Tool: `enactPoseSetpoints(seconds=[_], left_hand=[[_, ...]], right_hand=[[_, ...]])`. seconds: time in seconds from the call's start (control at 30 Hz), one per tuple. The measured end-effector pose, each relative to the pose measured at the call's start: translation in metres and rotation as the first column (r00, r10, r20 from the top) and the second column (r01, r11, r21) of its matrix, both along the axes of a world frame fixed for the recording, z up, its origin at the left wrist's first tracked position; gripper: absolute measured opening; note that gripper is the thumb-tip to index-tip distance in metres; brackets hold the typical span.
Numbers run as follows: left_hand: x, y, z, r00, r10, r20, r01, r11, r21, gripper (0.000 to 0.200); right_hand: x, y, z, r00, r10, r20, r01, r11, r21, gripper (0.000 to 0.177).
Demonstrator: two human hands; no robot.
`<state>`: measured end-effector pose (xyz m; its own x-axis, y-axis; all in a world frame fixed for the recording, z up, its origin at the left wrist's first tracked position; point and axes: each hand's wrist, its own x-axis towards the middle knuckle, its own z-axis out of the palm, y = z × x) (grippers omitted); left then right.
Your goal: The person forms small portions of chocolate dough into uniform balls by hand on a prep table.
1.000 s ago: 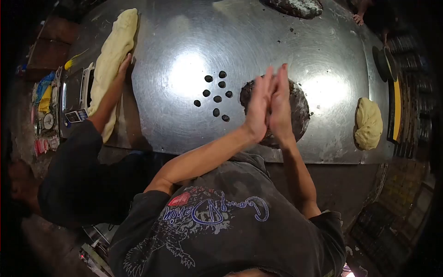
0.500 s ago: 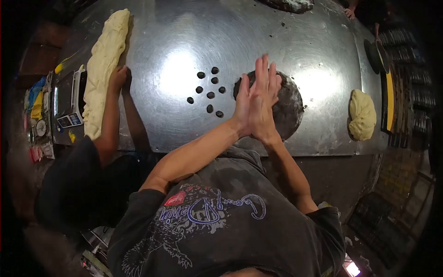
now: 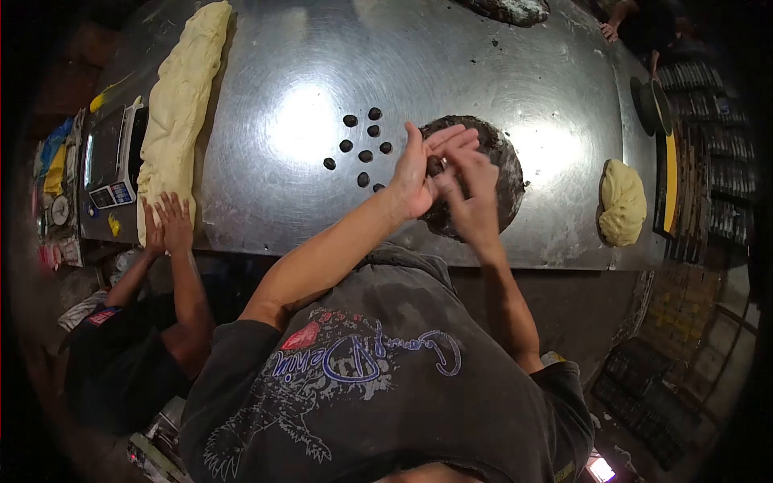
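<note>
My left hand (image 3: 413, 175) is turned palm up above the steel table, with its fingers stretched out. A small dark ball (image 3: 435, 167) sits at its palm, between my two hands. My right hand (image 3: 475, 189), partly blurred, has its thumb and fingers around that ball. Beneath and behind my hands lies a large round mass of dark dough (image 3: 501, 177). Several more small dark balls (image 3: 365, 156) are spread on the table left of my left hand; the nearest is partly covered by my wrist.
At the left, a co-worker's hands (image 3: 171, 221) rest on a long roll of pale dough (image 3: 181, 105) beside a digital scale (image 3: 117, 157). A pale dough lump (image 3: 623, 203) lies at right. Another dark mass (image 3: 515, 10) is at the far edge, near another person's hand (image 3: 609, 32).
My palms were pressed together; now they are apart, showing the dark ball between them. The co-worker's hands have moved toward the near end of the pale roll.
</note>
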<state>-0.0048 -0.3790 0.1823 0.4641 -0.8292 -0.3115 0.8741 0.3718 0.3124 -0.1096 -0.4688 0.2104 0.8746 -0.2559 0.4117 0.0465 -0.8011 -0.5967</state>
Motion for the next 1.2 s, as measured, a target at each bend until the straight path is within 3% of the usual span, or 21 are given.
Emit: enactPoseSetpoints(seconds=[0.07, 0.17, 0.27, 0.3, 0.37, 0.43, 0.5, 0.6, 0.63, 0.67, 0.73, 0.8, 0.87, 0.9, 0.93, 0.97, 1.03, 1.07, 1.1, 1.13, 1.2], left_hand=[[-0.009, 0.007, 0.006, 0.996, -0.067, 0.056, 0.063, 0.996, 0.064, 0.088], [-0.010, 0.018, 0.003, 0.993, -0.112, 0.031, 0.109, 0.990, 0.086, 0.086], [-0.003, 0.019, 0.008, 0.998, -0.037, 0.059, 0.033, 0.997, 0.069, 0.085], [-0.002, 0.019, 0.019, 0.999, -0.013, 0.036, 0.011, 0.999, 0.039, 0.085], [-0.006, 0.017, 0.027, 0.997, 0.066, -0.051, -0.070, 0.994, -0.087, 0.083], [-0.012, 0.012, 0.026, 0.988, 0.117, 0.097, -0.102, 0.984, -0.149, 0.082], [-0.022, 0.009, 0.027, 0.950, 0.111, 0.291, -0.050, 0.977, -0.208, 0.079], [-0.032, 0.017, 0.051, 0.947, 0.144, 0.286, -0.092, 0.977, -0.190, 0.081], [-0.026, 0.021, 0.059, 0.947, 0.216, 0.237, -0.134, 0.939, -0.318, 0.082], [-0.021, 0.026, 0.064, 0.945, 0.245, 0.217, -0.163, 0.928, -0.336, 0.081], [-0.018, 0.039, 0.072, 0.934, 0.315, 0.167, -0.239, 0.902, -0.361, 0.078], [-0.022, 0.045, 0.078, 0.814, 0.262, 0.518, -0.189, 0.964, -0.190, 0.078], [-0.035, 0.023, 0.021, 0.644, 0.243, 0.726, -0.191, 0.969, -0.155, 0.079], [-0.039, 0.030, 0.041, 0.866, 0.048, 0.498, -0.057, 0.998, 0.003, 0.079], [-0.039, 0.033, 0.051, 0.903, 0.108, 0.416, -0.094, 0.994, -0.054, 0.080], [-0.034, 0.034, 0.059, 0.927, 0.170, 0.335, -0.140, 0.984, -0.112, 0.081], [-0.022, 0.041, 0.080, 0.944, 0.277, 0.178, -0.214, 0.927, -0.308, 0.079], [-0.017, 0.037, 0.074, 0.914, 0.312, 0.260, -0.236, 0.929, -0.285, 0.079], [-0.012, 0.030, 0.062, 0.880, 0.338, 0.334, -0.259, 0.930, -0.260, 0.079], [-0.013, 0.027, 0.056, 0.844, 0.355, 0.402, -0.281, 0.931, -0.233, 0.079], [-0.028, 0.029, 0.054, 0.908, 0.237, 0.346, -0.202, 0.970, -0.133, 0.080]], right_hand=[[-0.007, 0.009, -0.016, 0.997, -0.018, -0.069, 0.025, 0.996, 0.090, 0.029], [-0.008, 0.007, -0.008, 0.992, -0.010, -0.123, 0.068, 0.878, 0.475, 0.023], [-0.007, 0.013, 0.001, 0.999, 0.048, -0.026, -0.036, 0.939, 0.343, 0.019], [-0.007, 0.019, 0.007, 0.989, 0.134, -0.062, -0.105, 0.936, 0.335, 0.030], [-0.004, 0.045, 0.017, 0.996, 0.089, -0.016, -0.068, 0.859, 0.508, 0.042], [0.003, 0.050, 0.049, 0.988, 0.144, -0.058, -0.062, 0.705, 0.706, 0.059], [0.006, 0.049, 0.046, 0.992, 0.128, -0.024, -0.096, 0.842, 0.532, 0.059], [0.023, 0.043, 0.038, 0.993, 0.112, 0.026, -0.115, 0.970, 0.213, 0.062], [0.031, 0.040, 0.036, 0.992, 0.115, 0.050, -0.119, 0.988, 0.098, 0.065], [0.036, 0.039, 0.036, 0.990, 0.123, 0.073, -0.123, 0.992, -0.017, 0.067], [0.029, 0.045, 0.044, 0.932, 0.344, 0.113, -0.357, 0.926, 0.120, 0.067], [0.033, 0.051, 0.052, 0.912, 0.388, 0.131, -0.406, 0.902, 0.150, 0.072], [0.043, 0.048, 0.055, 0.926, 0.344, 0.153, -0.367, 0.917, 0.159, 0.076], [0.049, 0.038, 0.056, 0.962, 0.231, 0.148, -0.249, 0.962, 0.113, 0.075], [0.053, 0.030, 0.058, 0.980, 0.120, 0.156, -0.131, 0.989, 0.062, 0.074], [0.051, 0.027, 0.049, 0.997, 0.054, 0.052, -0.059, 0.993, 0.102, 0.091], [0.042, 0.040, 0.033, 0.989, 0.148, -0.024, -0.146, 0.986, 0.079, 0.089], [0.037, 0.048, 0.030, 0.980, 0.189, -0.068, -0.185, 0.980, 0.070, 0.089], [0.030, 0.057, 0.034, 0.951, 0.308, -0.004, -0.304, 0.940, 0.154, 0.089], [0.034, 0.055, 0.040, 0.954, 0.296, 0.040, -0.299, 0.942, 0.152, 0.088], [0.053, 0.047, 0.054, 0.956, 0.265, 0.126, -0.283, 0.947, 0.152, 0.087]])
